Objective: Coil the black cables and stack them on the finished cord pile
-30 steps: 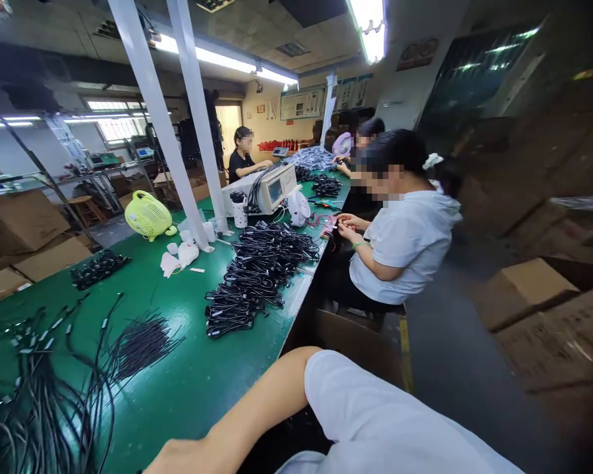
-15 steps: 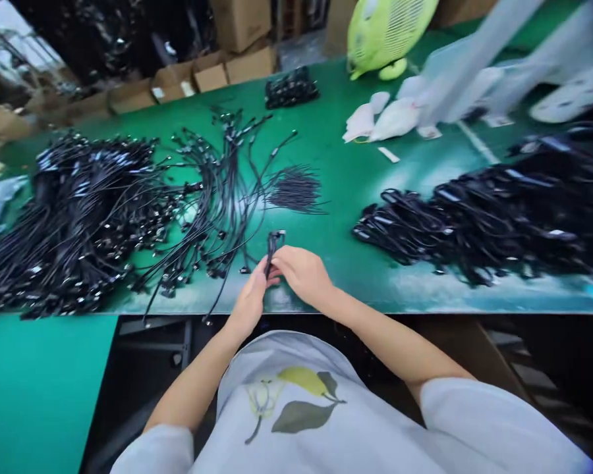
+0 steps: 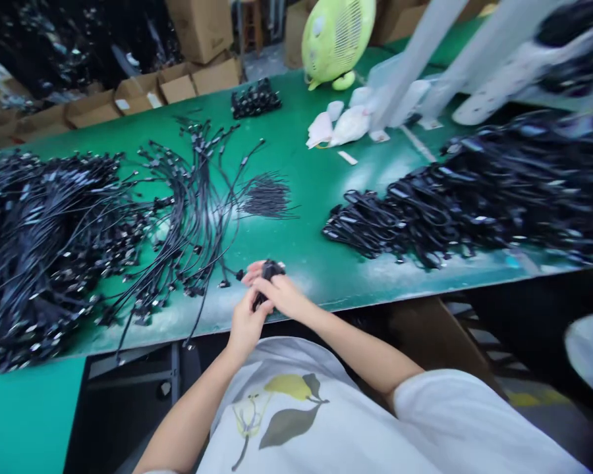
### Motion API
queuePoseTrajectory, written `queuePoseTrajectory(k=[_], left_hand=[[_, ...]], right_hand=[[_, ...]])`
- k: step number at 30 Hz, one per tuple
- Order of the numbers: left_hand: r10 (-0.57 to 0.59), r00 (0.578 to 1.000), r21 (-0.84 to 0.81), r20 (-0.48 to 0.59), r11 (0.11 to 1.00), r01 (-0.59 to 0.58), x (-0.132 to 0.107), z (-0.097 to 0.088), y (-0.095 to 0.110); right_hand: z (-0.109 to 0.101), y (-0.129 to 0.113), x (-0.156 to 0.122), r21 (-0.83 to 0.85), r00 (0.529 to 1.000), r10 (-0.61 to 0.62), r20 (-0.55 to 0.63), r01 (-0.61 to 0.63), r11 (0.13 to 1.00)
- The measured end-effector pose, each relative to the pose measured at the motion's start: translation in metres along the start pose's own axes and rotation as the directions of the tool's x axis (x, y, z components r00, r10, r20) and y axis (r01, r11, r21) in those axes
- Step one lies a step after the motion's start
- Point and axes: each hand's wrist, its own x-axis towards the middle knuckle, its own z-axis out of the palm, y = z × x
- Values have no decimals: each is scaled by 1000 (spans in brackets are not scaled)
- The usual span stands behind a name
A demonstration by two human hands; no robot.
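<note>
A folded black cable (image 3: pixel 273 268) is held between my two hands near the table's front edge. My left hand (image 3: pixel 247 320) is closed around its lower end. Crossing over it, my right hand (image 3: pixel 277 291) grips the cable's upper part, fingers wrapped and partly hidden. Just beyond my hands lies a small stack of short, thin black ties (image 3: pixel 267 196). Loose black cables with connectors (image 3: pixel 192 204) spread out to the left of it.
A big heap of cables (image 3: pixel 44 237) covers the left side. Bundled cables (image 3: pixel 449 197) pile up on the right. Farther back are a yellow-green fan (image 3: pixel 340 39), white cloth-like pieces (image 3: pixel 346 125), a dark bundle (image 3: pixel 255 99) and cardboard boxes (image 3: pixel 178 85).
The view has turned to the right. My right hand has moved over the cable and across my left hand; the cable's upper end, which stood up before, is now lower and more covered.
</note>
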Motion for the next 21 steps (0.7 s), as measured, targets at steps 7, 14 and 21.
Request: queuePoseTrajectory(k=[7,14,21], left_hand=[[-94,980,-21,175,995,99,-6,7,-15],[54,925,-38,377,998,-43,-8,8,0],[204,973,384,107,894,-230,-20,-56,9]], right_hand=[[1,-5,-6,203,997,73,40,-80,976],[-77,-49,-6,-284,936,185,-298,-272,919],[-245,-40,10,-857,829,-221,-514,-503,109]])
